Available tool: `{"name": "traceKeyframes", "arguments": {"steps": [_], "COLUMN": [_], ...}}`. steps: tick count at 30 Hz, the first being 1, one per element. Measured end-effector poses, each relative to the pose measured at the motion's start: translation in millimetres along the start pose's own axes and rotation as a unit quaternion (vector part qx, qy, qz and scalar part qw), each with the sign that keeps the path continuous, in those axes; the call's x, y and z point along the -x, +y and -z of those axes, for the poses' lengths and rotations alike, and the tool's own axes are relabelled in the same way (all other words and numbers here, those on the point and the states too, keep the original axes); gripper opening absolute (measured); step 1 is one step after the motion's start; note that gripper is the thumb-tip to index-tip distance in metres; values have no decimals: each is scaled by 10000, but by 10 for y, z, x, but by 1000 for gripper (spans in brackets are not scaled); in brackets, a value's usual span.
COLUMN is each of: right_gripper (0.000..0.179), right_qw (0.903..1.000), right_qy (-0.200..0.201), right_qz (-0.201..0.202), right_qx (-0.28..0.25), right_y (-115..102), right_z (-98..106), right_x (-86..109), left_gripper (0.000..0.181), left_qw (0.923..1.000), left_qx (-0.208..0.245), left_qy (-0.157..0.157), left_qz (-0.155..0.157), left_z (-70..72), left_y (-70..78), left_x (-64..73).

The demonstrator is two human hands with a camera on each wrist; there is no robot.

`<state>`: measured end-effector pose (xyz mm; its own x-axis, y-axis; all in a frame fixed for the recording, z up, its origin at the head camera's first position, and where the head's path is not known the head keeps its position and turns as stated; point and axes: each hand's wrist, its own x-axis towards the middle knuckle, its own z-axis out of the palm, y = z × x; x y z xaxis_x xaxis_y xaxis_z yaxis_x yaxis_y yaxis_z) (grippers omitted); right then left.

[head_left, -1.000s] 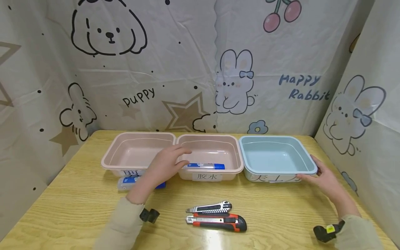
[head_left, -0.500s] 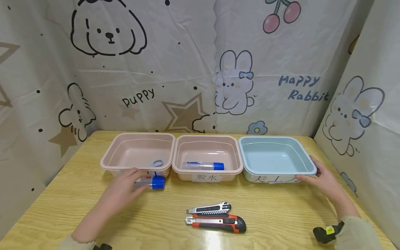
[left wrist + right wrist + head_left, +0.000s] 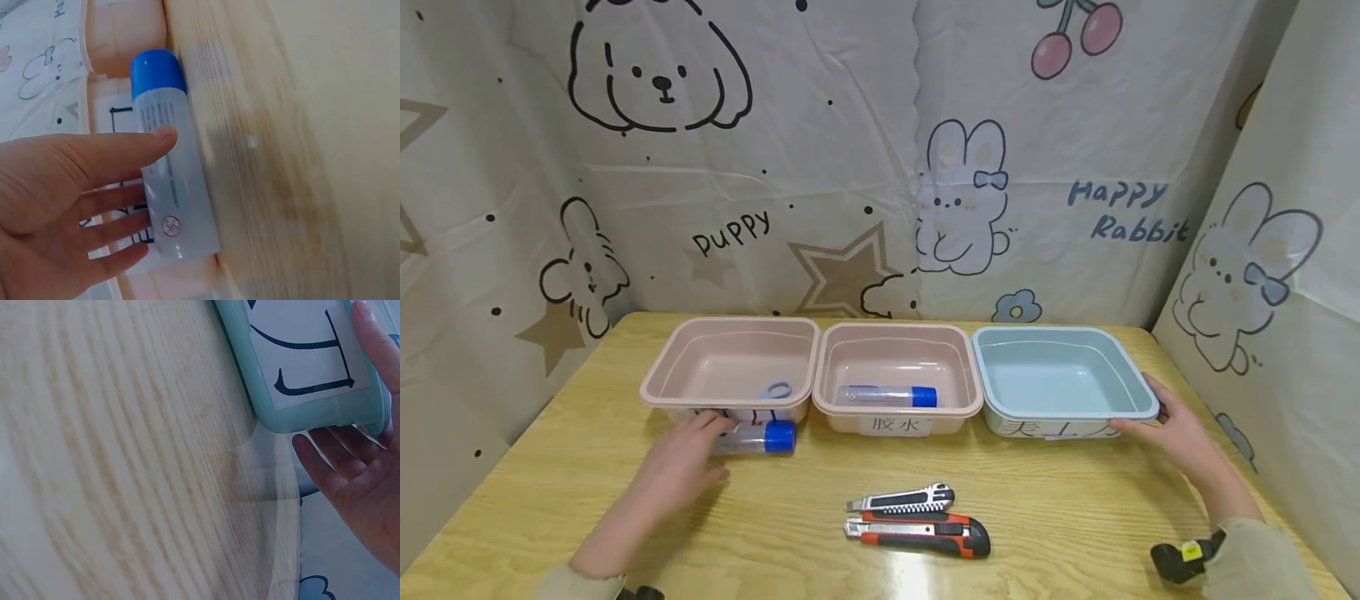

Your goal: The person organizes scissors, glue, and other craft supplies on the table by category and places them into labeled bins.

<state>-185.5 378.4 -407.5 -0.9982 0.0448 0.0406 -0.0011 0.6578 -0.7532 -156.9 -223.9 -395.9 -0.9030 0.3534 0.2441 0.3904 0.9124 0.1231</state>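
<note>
Left hand (image 3: 677,462) shifted toward surface's (image 3: 760,533) left edge, unclenched beside bottle (image 3: 748,437); right hand (image 3: 1183,440) still grips blue bin (image 3: 1052,413) near far right corner.

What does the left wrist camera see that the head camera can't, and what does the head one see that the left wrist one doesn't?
Only the left wrist view shows clear lines of small print on the loose bottle.

Only the head view shows the right hand, the blue bin, the black-and-silver cutter, the red-and-black cutter, another capped bottle and a pale blue loop.

Both show the loose bottle, the left hand, the left pink bin, the middle pink bin, the table and the patterned cloth.
</note>
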Motion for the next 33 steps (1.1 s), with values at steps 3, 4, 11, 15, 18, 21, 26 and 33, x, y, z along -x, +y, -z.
{"name": "traceKeyframes", "arguments": {"steps": [3, 4, 11, 15, 18, 21, 26, 33], "right_gripper": [97, 97, 96, 96, 95, 95, 96, 96], "right_qw": [10000, 10000, 10000, 10000, 10000, 9999, 9998, 9999], "right_qy": [23, -43, 14, -7, -13, -49, -81, -21], "right_qz": [-29, 27, -27, 10, 34, 71, 30, 16], "right_qx": [11, -69, 35, -4, -13, -54, -163, -169], "right_y": [6, 10, 15, 17, 13, 5, -14, -23], "right_z": [4, 10, 14, 25, 25, 15, -6, 19], "right_x": [-3, -1, 15, 30, 32, 13, -13, 15], "left_gripper": [57, 57, 54, 51, 50, 50, 54, 51], "left_qw": [9998, 9997, 9979, 9984, 9987, 9983, 9958, 9944], "left_qx": [-19, -55, -339, -222, -90, 66, 238, 544], "left_qy": [12, 19, 55, 19, -99, -62, 161, 331], "left_qz": [-179, -236, -551, -510, -496, -583, -867, -844], "left_z": [-10, -17, -115, -130, -101, -44, 85, 247], "left_y": [-49, -64, -103, -91, -59, -18, 77, 328], "left_x": [-51, -61, -61, -47, -17, 12, -20, -225]}}
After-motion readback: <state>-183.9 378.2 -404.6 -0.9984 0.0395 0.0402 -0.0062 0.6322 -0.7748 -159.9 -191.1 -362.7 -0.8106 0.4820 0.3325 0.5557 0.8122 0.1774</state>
